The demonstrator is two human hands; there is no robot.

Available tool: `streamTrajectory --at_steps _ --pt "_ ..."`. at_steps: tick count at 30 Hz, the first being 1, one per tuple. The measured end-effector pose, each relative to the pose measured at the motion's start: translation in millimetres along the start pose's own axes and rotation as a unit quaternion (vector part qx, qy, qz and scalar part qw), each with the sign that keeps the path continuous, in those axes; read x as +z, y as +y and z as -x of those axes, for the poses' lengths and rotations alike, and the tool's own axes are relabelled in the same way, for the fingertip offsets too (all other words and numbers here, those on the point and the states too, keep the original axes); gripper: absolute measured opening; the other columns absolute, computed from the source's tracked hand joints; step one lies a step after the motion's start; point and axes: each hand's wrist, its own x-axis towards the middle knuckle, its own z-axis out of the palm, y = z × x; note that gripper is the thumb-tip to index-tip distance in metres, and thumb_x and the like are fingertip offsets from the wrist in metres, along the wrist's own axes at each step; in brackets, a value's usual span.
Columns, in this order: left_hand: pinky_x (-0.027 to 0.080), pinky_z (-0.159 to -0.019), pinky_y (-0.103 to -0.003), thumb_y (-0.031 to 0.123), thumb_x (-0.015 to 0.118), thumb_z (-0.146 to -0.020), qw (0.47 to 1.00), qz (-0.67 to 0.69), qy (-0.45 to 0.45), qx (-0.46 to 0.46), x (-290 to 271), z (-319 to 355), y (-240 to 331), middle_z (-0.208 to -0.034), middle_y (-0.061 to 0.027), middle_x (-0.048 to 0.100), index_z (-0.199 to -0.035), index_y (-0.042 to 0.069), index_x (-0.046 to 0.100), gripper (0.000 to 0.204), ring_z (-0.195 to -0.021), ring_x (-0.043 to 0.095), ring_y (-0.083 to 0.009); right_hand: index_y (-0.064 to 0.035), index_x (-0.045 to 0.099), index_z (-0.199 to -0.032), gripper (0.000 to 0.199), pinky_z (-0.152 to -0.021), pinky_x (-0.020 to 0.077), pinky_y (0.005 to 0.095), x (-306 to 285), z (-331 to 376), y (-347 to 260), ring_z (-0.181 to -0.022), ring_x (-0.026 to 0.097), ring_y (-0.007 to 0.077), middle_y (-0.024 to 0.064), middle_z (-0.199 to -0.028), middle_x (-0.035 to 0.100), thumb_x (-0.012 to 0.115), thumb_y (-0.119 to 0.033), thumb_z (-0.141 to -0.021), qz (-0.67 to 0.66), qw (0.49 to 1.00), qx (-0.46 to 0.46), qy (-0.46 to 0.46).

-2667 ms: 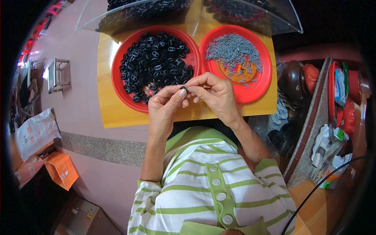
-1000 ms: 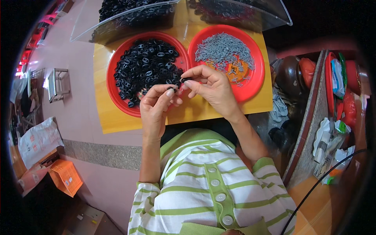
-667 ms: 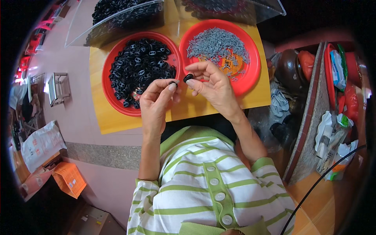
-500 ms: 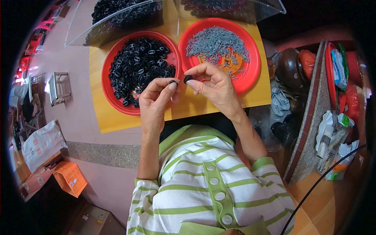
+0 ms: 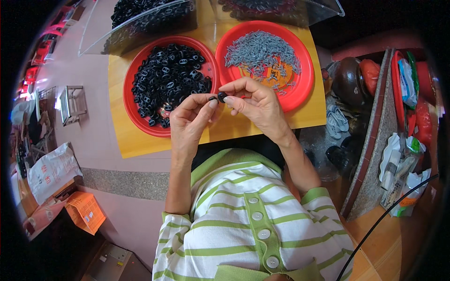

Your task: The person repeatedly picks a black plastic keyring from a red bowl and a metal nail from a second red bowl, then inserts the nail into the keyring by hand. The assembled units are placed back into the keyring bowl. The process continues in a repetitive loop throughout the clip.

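Note:
Between the thumb and index finger of my right hand (image 5: 257, 107) is a small black oval plastic piece (image 5: 222, 96). My left hand (image 5: 189, 121) pinches another small dark piece (image 5: 213, 99), mostly covered by the fingertips. The two pieces meet or nearly touch above the table's near edge. Behind my left hand, a round red tray (image 5: 128, 107) holds a heap of black oval plastic parts with two holes (image 5: 168, 77). A second red tray (image 5: 307, 75), beyond my right hand, carries many small grey pin-like pieces (image 5: 260, 50).
The trays stand on a yellow table (image 5: 136, 144). At its far side is a clear plastic bin (image 5: 154, 28) with more black parts. To the right are a brown jar (image 5: 348, 83), slippers (image 5: 336, 122) and a black cable (image 5: 375, 220). A metal stool (image 5: 71, 104) stands left.
My left hand has moved right and slightly up, bringing its dark piece up to the black oval piece in my right hand. My right hand has hardly moved.

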Motion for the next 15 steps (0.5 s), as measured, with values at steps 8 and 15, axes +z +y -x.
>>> streamTrajectory --at_steps 8,15 --pt "0.048 -0.064 -0.019 0.005 0.061 -0.088 0.999 0.033 -0.013 -0.029 -3 0 -1 -0.082 -0.0052 0.065 -0.102 -0.004 0.063 0.017 -0.07 0.059 -0.0081 0.0023 0.063 -0.104 0.019 -0.065 0.0505 0.0199 2 -1 4 -0.075 0.059 0.007 0.0044 -0.092 0.063 0.061 -0.006 -0.087 0.0 1.0 0.0 0.0" --pt "0.05 -0.067 -0.022 0.005 0.059 -0.089 0.999 0.028 -0.02 -0.028 -5 -3 -7 -0.083 -0.0087 0.066 -0.101 -0.007 0.063 0.017 -0.072 0.062 -0.0118 0.0023 0.065 -0.101 0.015 -0.065 0.0493 0.0204 10 0 9 -0.075 0.059 0.0076 0.0039 -0.088 0.059 0.06 -0.005 -0.088 0.014 0.999 -0.029 0.025"
